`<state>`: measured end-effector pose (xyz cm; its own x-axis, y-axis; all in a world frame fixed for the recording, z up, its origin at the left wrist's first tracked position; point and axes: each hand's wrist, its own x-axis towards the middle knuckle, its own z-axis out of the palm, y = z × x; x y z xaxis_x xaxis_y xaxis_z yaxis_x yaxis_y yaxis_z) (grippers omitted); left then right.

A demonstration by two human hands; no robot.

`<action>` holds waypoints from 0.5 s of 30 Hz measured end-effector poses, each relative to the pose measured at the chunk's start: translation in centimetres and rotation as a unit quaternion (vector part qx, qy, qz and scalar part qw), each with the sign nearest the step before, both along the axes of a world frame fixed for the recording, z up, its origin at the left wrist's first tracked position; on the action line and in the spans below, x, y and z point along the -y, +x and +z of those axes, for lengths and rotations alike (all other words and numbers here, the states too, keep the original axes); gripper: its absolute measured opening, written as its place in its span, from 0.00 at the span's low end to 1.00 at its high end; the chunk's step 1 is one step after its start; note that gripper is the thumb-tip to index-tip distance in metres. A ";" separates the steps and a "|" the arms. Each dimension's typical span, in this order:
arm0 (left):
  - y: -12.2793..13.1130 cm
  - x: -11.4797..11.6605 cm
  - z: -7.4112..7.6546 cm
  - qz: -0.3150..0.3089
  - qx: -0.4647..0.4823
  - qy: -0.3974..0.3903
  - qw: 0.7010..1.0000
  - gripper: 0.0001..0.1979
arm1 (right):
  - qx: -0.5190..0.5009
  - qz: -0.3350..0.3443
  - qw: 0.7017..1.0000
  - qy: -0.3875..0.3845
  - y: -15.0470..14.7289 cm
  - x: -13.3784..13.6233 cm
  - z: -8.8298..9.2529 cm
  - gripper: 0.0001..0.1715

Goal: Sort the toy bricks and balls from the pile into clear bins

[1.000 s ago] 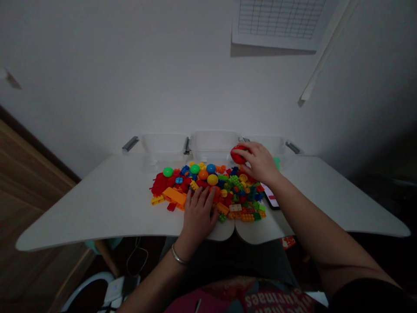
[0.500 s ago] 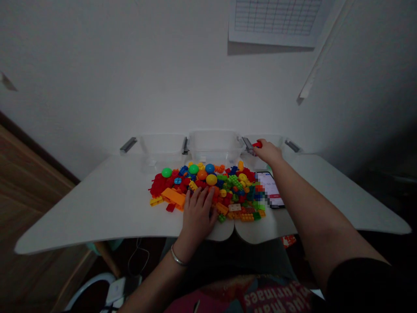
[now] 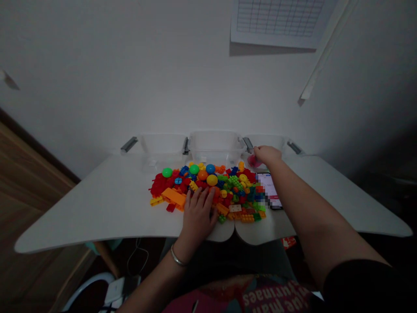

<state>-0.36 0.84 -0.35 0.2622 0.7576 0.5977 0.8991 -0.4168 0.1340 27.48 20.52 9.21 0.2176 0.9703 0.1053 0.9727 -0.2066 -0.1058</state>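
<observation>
My left hand [image 3: 199, 208] lies over the front of a heap of coloured toy pieces [image 3: 228, 184], its fingers stretched out and spread on the pieces. An orange block [image 3: 173, 197] is just left of it, and a yellow ball [image 3: 212, 180] sits above its fingertips. My right hand [image 3: 267, 155] is at the right clear plastic bin [image 3: 272, 141], near its left side. Right under its fingertips a red piece [image 3: 253, 161] shows pinkish through the bin's wall. Whether the fingers still touch it is unclear.
A middle clear bin [image 3: 215, 141] and a left clear bin [image 3: 163, 145] stand against the wall, with grey clips at their sides. A phone [image 3: 269, 189] lies right of the heap, beneath my right forearm. The white table [image 3: 107, 204] has a notch at its front edge.
My right hand has lowered slightly at the right bin. The red piece it held above the rim is now lower, behind the bin's clear wall. My left hand stays put.
</observation>
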 end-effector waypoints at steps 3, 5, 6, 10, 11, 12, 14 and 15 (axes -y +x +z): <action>0.0 0.0 0.0 0.000 -0.002 -0.002 1.000 0.28 | -0.023 -0.016 0.999 0.039 -0.1 0.2 -0.3 0.29; 0.0 0.0 0.0 -0.001 -0.003 -0.003 1.000 0.28 | -0.060 0.001 0.992 0.111 0.0 0.5 -0.5 0.26; 0.0 0.0 0.0 -0.001 -0.003 -0.003 1.000 0.28 | -0.082 0.013 0.983 0.161 0.0 0.7 -0.6 0.26; 0.0 0.0 0.0 0.003 -0.004 0.003 1.000 0.28 | -0.193 0.059 0.899 0.389 -1.1 2.3 -0.8 0.24; 0.0 0.0 0.0 0.004 -0.005 0.004 1.000 0.28 | -0.228 0.069 0.872 0.427 -1.8 2.9 -0.9 0.22; 0.0 0.0 0.0 0.005 -0.006 0.004 1.000 0.28 | -0.268 0.084 0.850 0.445 -2.7 3.7 -1.1 0.21; -0.1 0.0 0.0 0.004 -0.005 0.003 1.000 0.28 | -0.337 0.129 0.827 0.431 -4.8 5.5 -1.5 0.18; -0.1 0.0 0.0 0.002 -0.004 0.002 1.000 0.29 | -0.355 0.167 0.827 0.403 -6.0 6.5 -1.7 0.17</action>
